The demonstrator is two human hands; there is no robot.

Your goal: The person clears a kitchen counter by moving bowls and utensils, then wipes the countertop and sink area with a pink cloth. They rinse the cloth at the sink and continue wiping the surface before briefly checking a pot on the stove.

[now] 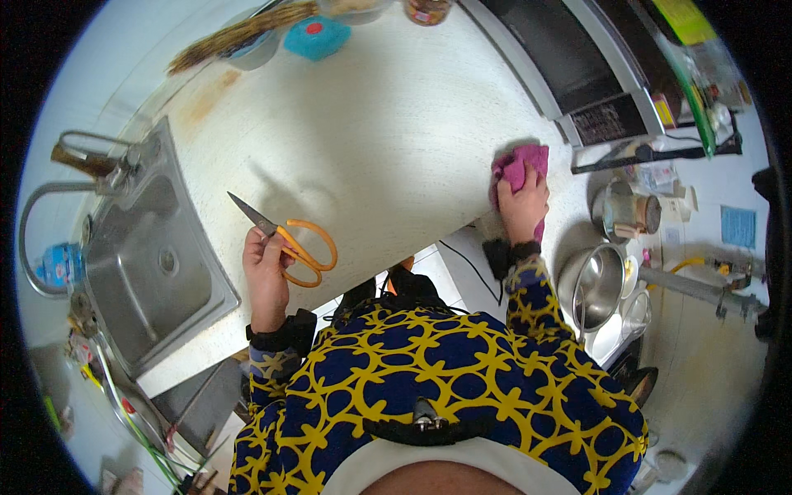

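My left hand (266, 269) holds a pair of scissors (267, 228) with orange handles near the pivot, above the counter's front edge beside the sink. The scissors' tips point to the upper left, and their handle loops stick out to the right of my fingers. My right hand (523, 207) presses on a crumpled magenta cloth (518, 167) at the right part of the white countertop (396, 142). Part of the cloth shows below the hand, near the wrist.
A steel sink (154, 260) with a faucet (120, 176) is at the left. A straw brush (241, 34), a blue container (317, 38) and a jar (427, 9) stand at the back. To the right are a steel bowl (599, 288), a glass jar (628, 213) and a black appliance (557, 49).
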